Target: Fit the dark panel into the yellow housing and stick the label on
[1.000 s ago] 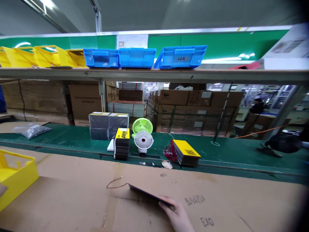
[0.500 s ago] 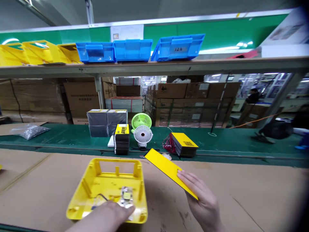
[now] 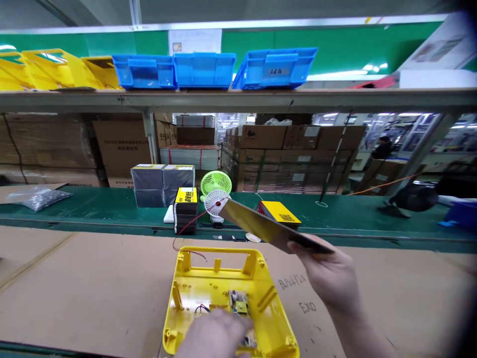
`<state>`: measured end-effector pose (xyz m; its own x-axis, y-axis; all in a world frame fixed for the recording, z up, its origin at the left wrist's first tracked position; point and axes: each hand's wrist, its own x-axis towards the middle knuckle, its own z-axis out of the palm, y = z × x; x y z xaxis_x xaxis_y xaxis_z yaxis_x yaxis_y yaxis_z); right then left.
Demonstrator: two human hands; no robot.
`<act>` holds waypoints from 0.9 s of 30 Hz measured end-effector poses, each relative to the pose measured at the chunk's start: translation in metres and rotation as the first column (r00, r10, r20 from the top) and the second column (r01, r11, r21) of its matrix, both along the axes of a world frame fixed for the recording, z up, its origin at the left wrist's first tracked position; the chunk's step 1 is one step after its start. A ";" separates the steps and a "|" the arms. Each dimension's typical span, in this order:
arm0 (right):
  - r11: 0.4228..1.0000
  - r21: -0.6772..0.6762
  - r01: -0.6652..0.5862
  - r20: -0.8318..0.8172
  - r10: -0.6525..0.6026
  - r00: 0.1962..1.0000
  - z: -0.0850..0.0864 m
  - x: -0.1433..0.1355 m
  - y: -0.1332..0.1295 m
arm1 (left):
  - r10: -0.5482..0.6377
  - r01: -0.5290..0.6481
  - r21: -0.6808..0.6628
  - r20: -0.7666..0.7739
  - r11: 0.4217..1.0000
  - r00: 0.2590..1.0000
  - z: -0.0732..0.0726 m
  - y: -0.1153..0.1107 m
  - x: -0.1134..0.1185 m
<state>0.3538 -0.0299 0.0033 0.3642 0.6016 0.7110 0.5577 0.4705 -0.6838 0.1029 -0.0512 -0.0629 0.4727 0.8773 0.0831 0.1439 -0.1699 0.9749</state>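
My right hand (image 3: 328, 276) grips the near end of a flat, thin panel (image 3: 266, 226) between thumb and fingers. The panel is tilted, and its dark, shiny face shows. From its far end a thin red wire (image 3: 181, 229) hangs in a loop down to the back rim of a yellow plastic housing (image 3: 172, 298). That open housing lies on the cardboard in front of me. Inside it sits a circuit board (image 3: 240, 308) with small parts and dark wires beside it. My left hand (image 3: 218, 335) is over the front of the housing, touching or close to the board; motion blur hides its fingers.
Behind the housing stand a stack of yellow-topped panels (image 3: 281, 213), a black stack with a yellow label (image 3: 185, 209), a white fan (image 3: 215, 203) and a green fan (image 3: 219, 181). Grey-wrapped blocks (image 3: 149, 186) are further left. Blue bins (image 3: 204, 69) line the shelf above.
The panel has turned from its yellow face to its dark face and risen, with its red wire now hanging out. The housing and my left hand have shifted right in view.
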 end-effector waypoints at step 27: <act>0.721 -0.518 -0.461 0.017 0.547 0.837 0.009 -0.050 0.063 | 0.353 -0.382 0.032 0.313 0.924 0.881 0.005 0.115 -0.037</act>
<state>0.3042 0.0334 0.0121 -0.1825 0.9354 0.3030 0.4519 0.3535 -0.8190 0.0655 0.0638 -0.0577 0.0586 0.9650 0.2555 -0.0794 -0.2507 0.9648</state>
